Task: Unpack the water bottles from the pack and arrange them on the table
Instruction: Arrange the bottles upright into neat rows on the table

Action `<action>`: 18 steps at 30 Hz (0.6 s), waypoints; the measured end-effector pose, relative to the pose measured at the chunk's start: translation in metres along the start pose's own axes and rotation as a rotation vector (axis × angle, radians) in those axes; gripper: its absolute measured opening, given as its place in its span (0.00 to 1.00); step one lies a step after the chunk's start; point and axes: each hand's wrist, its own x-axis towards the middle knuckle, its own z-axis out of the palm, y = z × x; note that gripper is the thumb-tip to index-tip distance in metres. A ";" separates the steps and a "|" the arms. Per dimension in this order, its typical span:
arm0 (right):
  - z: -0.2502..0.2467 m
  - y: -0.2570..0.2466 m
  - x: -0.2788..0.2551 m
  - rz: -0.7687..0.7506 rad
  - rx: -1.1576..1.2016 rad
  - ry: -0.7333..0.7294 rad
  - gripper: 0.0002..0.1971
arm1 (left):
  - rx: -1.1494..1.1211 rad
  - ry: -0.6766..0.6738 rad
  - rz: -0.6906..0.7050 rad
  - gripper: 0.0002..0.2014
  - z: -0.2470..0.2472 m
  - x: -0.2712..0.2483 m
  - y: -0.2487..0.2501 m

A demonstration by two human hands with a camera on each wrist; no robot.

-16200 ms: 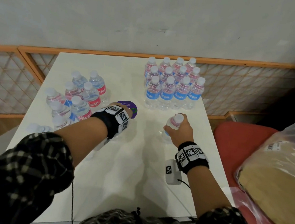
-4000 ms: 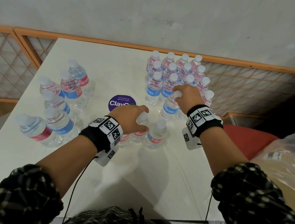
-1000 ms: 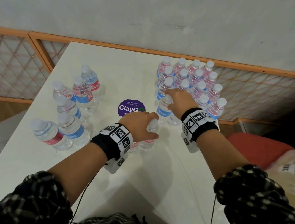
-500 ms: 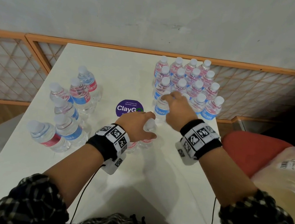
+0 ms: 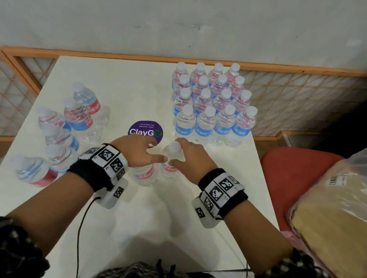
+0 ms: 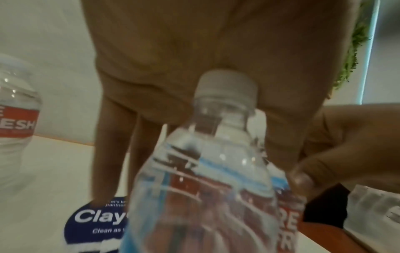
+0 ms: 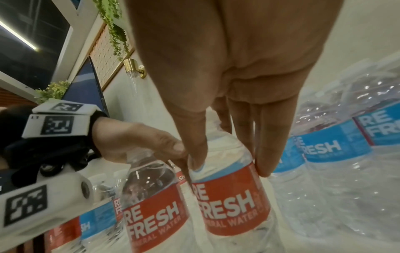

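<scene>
Withdrawn from the block, right hand [image 5: 187, 160] grips a bottle [image 7: 229, 202], red-labelled wrist-side.

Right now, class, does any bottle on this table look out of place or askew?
Yes. The bottle at the near left corner of the table seems to lie on its side, cap pointing left, while the block of bottles at the far right stands upright in neat rows.

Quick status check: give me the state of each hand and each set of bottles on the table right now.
left hand: over one bottle's top, grip unclear
right hand: fingers curled round another bottle
right block of bottles: upright, capped, packed in rows
left loose bottles: upright, capped, loosely grouped
</scene>
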 end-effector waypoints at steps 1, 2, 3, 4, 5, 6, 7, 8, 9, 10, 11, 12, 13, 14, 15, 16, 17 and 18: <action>-0.002 0.003 -0.002 0.010 -0.018 0.009 0.25 | 0.043 -0.030 -0.027 0.34 -0.003 0.001 0.000; -0.005 0.007 -0.004 0.017 -0.026 0.019 0.25 | 0.076 -0.050 -0.035 0.31 -0.005 0.002 0.001; -0.008 0.011 -0.007 0.026 -0.018 0.029 0.25 | 0.094 -0.058 -0.023 0.27 -0.007 0.002 0.004; -0.012 0.017 -0.009 0.041 0.003 0.040 0.24 | 0.104 -0.058 0.002 0.22 -0.008 0.003 0.008; -0.016 0.023 -0.012 0.061 0.027 0.051 0.24 | 0.109 -0.052 0.025 0.18 -0.008 0.003 0.013; -0.021 0.030 -0.015 0.085 0.044 0.065 0.25 | 0.111 -0.041 0.044 0.16 -0.008 0.004 0.020; -0.026 0.037 -0.017 0.113 0.049 0.083 0.26 | 0.101 -0.024 0.059 0.15 -0.007 0.006 0.027; -0.031 0.045 -0.020 0.144 0.048 0.104 0.27 | 0.084 0.000 0.072 0.16 -0.006 0.009 0.034; -0.037 0.052 -0.022 0.175 0.046 0.124 0.28 | 0.061 0.033 0.083 0.18 -0.005 0.013 0.041; -0.043 0.059 -0.024 0.201 0.043 0.137 0.28 | 0.031 0.073 0.096 0.19 -0.002 0.017 0.048; -0.049 0.065 -0.025 0.220 0.035 0.145 0.27 | -0.012 0.115 0.117 0.21 0.001 0.021 0.056; -0.055 0.071 -0.027 0.237 0.026 0.151 0.26 | -0.071 0.153 0.145 0.21 0.003 0.025 0.064; -0.060 0.077 -0.028 0.256 0.024 0.157 0.26 | -0.138 0.183 0.186 0.21 0.006 0.028 0.073; -0.066 0.083 -0.030 0.269 0.021 0.168 0.26 | -0.195 0.197 0.231 0.21 0.008 0.030 0.082; -0.071 0.088 -0.032 0.277 0.017 0.184 0.27 | -0.230 0.201 0.273 0.20 0.010 0.032 0.089; -0.075 0.091 -0.034 0.274 0.015 0.205 0.29 | -0.243 0.193 0.306 0.21 0.011 0.034 0.095; -0.078 0.094 -0.036 0.263 0.020 0.226 0.29 | -0.234 0.177 0.330 0.22 0.012 0.036 0.099; -0.080 0.096 -0.038 0.250 0.030 0.245 0.29 | -0.205 0.152 0.339 0.24 0.012 0.038 0.101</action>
